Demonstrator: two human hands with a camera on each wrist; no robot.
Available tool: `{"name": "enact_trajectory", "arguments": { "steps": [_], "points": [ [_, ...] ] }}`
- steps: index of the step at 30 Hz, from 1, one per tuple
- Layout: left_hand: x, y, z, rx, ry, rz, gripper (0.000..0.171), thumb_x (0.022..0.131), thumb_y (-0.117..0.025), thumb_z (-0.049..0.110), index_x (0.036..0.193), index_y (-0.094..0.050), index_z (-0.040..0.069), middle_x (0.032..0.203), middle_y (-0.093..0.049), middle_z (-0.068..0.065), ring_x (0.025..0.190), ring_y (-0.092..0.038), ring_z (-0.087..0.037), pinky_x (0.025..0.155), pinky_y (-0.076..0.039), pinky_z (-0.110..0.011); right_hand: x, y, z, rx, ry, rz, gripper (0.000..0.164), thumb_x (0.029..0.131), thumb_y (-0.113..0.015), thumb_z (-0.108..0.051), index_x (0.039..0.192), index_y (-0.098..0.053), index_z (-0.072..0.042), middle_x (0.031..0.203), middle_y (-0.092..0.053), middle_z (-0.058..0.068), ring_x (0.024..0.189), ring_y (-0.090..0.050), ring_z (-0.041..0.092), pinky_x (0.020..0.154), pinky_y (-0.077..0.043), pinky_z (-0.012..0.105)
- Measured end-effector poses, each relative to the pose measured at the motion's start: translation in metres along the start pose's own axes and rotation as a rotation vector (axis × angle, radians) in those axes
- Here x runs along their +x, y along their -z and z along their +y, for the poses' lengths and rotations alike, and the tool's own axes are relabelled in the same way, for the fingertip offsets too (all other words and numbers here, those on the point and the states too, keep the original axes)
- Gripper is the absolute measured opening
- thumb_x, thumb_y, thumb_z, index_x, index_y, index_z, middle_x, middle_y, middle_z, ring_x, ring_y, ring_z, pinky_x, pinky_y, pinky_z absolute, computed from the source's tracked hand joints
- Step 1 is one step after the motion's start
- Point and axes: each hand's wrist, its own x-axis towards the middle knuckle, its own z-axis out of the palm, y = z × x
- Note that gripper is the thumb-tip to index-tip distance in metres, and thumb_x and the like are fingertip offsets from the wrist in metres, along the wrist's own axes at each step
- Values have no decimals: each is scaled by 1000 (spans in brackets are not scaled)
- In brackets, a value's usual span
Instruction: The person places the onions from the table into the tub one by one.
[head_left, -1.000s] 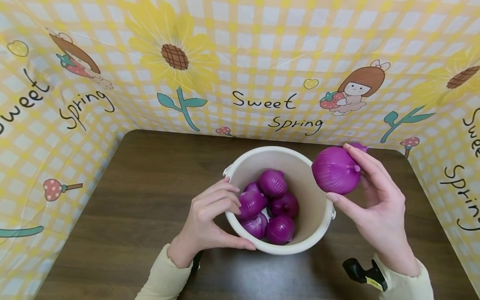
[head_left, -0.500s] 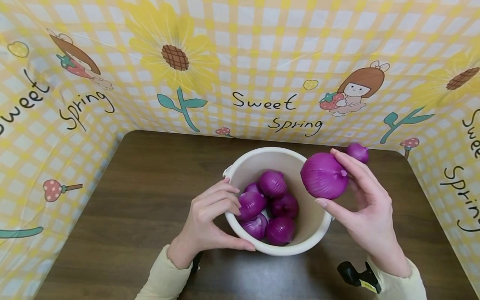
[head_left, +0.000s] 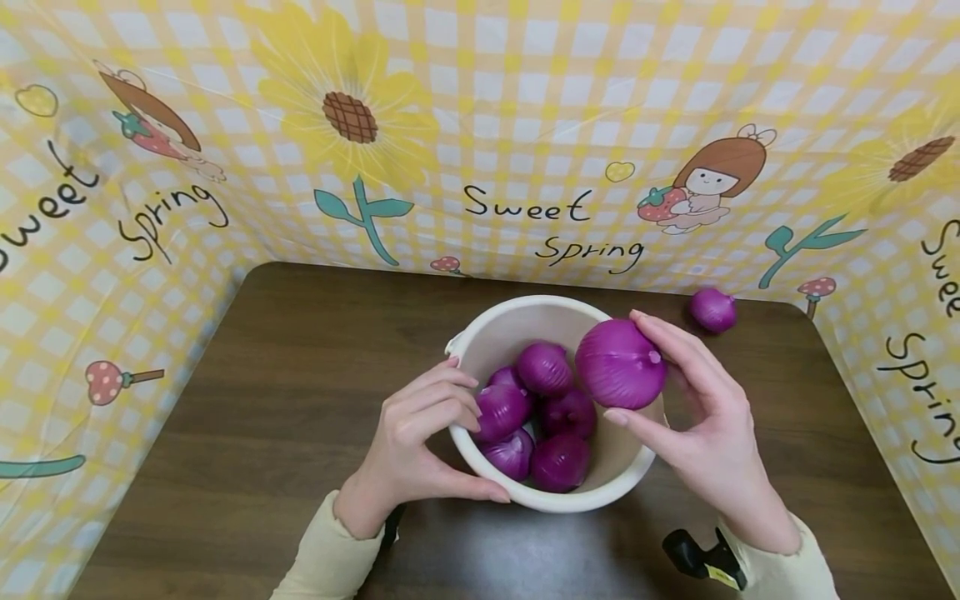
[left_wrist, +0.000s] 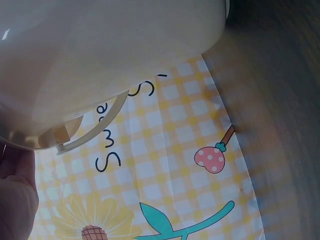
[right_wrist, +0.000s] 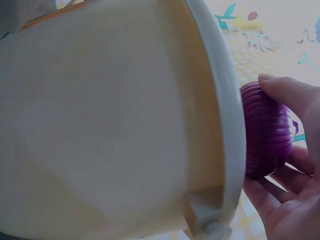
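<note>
In the head view a white bucket (head_left: 555, 500) stands on the table with several purple onions (head_left: 543, 367) inside. My left hand (head_left: 420, 442) holds its left rim, fingers over the edge and thumb along the near side. Between the thumb and fingers of my right hand (head_left: 708, 437) is another purple onion (head_left: 618, 367), held over the right part of the bucket's opening. From the right wrist, this onion (right_wrist: 265, 135) shows just past the bucket's rim (right_wrist: 232, 125). The left wrist view is filled mostly by the bucket's outer wall (left_wrist: 110, 50) and its handle (left_wrist: 100, 125).
One more onion (head_left: 713, 310) lies at the back right of the dark wooden table (head_left: 300, 375). A yellow checked cloth (head_left: 525, 100) with printed flowers walls in the back and both sides. A black device (head_left: 701, 560) is worn at the right wrist.
My right hand has carried its onion leftward and slightly nearer, from beside the bucket's right rim to over its opening. The onion at the back right has come into full view. The left hand keeps still.
</note>
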Motion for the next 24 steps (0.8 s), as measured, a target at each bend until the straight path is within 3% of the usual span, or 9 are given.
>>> {"name": "enact_trajectory", "arguments": {
  "steps": [5, 10, 19, 24],
  "points": [
    [1, 1, 1, -1, -1, 3, 60, 64, -92, 60, 76, -62, 10, 81, -65, -2, 88, -67, -27, 102, -50, -54, -2, -4, -1, -60, -30, -36, 79, 66, -86, 20, 137, -53, 13, 138, -53, 29, 127, -54, 27, 106, -47, 30],
    [1, 0, 1, -3, -5, 5, 59, 65, -92, 60, 76, -62, 10, 81, -65, -2, 88, -67, -27, 102, -50, -54, -4, -8, 1, -68, -30, -63, 81, 64, -87, 20, 137, -53, 13, 136, -53, 30, 125, -55, 25, 103, -50, 29],
    [1, 0, 1, -5, 0, 1, 59, 65, -92, 60, 76, -62, 10, 82, -65, -2, 88, -67, -27, 103, -50, -54, -4, -12, 3, -143, 2, -109, 71, 78, -91, -11, 137, -56, 8, 134, -58, 22, 125, -57, 24, 102, -51, 30],
    [1, 0, 1, -1, 3, 1, 59, 64, -92, 60, 76, -62, 11, 82, -65, -2, 89, -67, -27, 103, -50, -54, -4, -13, 3, -149, 9, -124, 68, 82, -89, -18, 136, -56, 8, 136, -58, 22, 126, -56, 25, 101, -51, 29]
  ]
}}
